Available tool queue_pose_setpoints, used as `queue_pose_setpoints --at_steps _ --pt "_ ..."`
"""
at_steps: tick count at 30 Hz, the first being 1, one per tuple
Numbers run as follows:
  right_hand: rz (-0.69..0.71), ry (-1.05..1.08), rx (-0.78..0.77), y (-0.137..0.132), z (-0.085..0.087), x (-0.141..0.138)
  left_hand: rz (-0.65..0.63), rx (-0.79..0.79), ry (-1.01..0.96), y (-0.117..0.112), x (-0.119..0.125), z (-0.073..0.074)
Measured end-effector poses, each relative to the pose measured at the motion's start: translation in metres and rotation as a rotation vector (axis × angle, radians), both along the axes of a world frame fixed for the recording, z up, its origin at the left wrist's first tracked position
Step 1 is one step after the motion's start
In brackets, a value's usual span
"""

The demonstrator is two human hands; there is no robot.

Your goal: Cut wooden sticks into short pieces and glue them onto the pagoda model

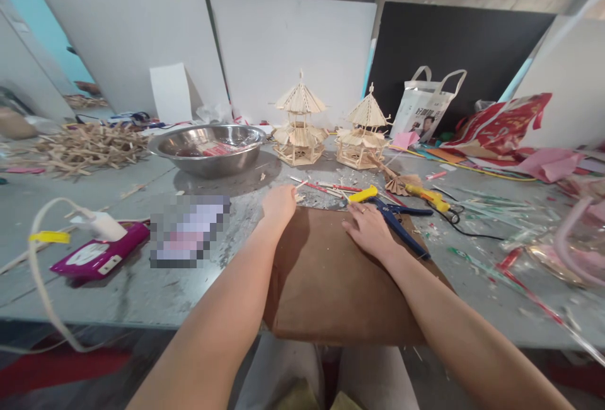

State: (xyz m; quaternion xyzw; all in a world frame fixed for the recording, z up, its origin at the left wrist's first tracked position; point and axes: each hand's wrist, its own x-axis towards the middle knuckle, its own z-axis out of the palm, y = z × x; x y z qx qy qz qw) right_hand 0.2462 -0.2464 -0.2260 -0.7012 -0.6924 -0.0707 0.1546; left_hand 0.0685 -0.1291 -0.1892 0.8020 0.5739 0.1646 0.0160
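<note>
My left hand (280,206) is closed at the far edge of a brown board (326,278). From its fingertips pokes a short, thin wooden stick (302,185). At the board's far right corner my right hand (369,228) rests palm down, fingers apart, holding nothing. Its fingertips come close to a blue hand tool (401,227) with a yellow handle (363,194). Thin sticks, some of them red (326,189), lie scattered just beyond both hands. Two pagoda models made of pale sticks, a taller one (300,139) and a smaller one (363,139), stand farther back.
A steel basin (208,161) and a pile of wooden pieces (89,148) are at the back left. A phone (191,233) and a purple power strip (101,256) lie left. Rightward are a yellow-handled corded tool (430,197), clear strips (496,208) and a white bag (420,111).
</note>
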Motion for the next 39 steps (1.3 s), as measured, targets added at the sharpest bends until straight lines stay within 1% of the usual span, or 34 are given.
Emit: queue_pose_setpoints --at_steps 2,3,5,7,9,11,13,15,17,21,26,32,39 --pt "0.188 0.016 -0.055 0.000 0.000 -0.002 -0.047 -0.008 -0.059 -0.003 0.007 -0.002" --pt "0.252 0.019 -0.077 0.000 0.000 -0.003 -0.062 -0.023 -0.089 -0.004 0.012 -0.002" --pt "0.301 0.021 -0.086 -0.001 -0.001 -0.004 -0.065 -0.056 -0.157 -0.007 0.020 -0.001" --pt "0.296 0.024 -0.070 -0.002 -0.001 -0.005 -0.065 -0.093 -0.207 -0.009 0.028 0.002" --pt "0.282 0.029 -0.072 -0.002 -0.002 -0.006 -0.104 -0.136 -0.184 -0.009 0.034 0.007" --pt "0.260 0.030 -0.097 -0.001 -0.003 -0.006 -0.163 -0.188 -0.074 -0.007 0.042 0.012" --pt "0.227 0.031 -0.121 0.000 -0.005 -0.006 -0.178 -0.205 0.062 -0.003 0.050 0.014" --pt "0.196 0.038 -0.140 0.001 -0.006 -0.006 -0.158 -0.171 0.173 0.002 0.061 0.014" --pt "0.173 0.053 -0.158 0.002 -0.005 -0.007 -0.158 -0.122 0.242 0.007 0.071 0.011" --pt "0.168 0.073 -0.179 0.001 -0.001 -0.008 -0.230 -0.080 0.307 0.016 0.086 0.002" --pt "0.180 0.091 -0.154 0.000 0.002 -0.007 -0.304 -0.047 0.387 0.027 0.090 -0.004" --pt "0.193 0.084 -0.135 0.001 -0.001 -0.006 -0.417 -0.016 0.486 0.036 0.096 -0.001" --pt "0.186 0.052 -0.160 0.001 0.002 -0.007 -0.474 -0.018 0.507 0.044 0.101 0.000"
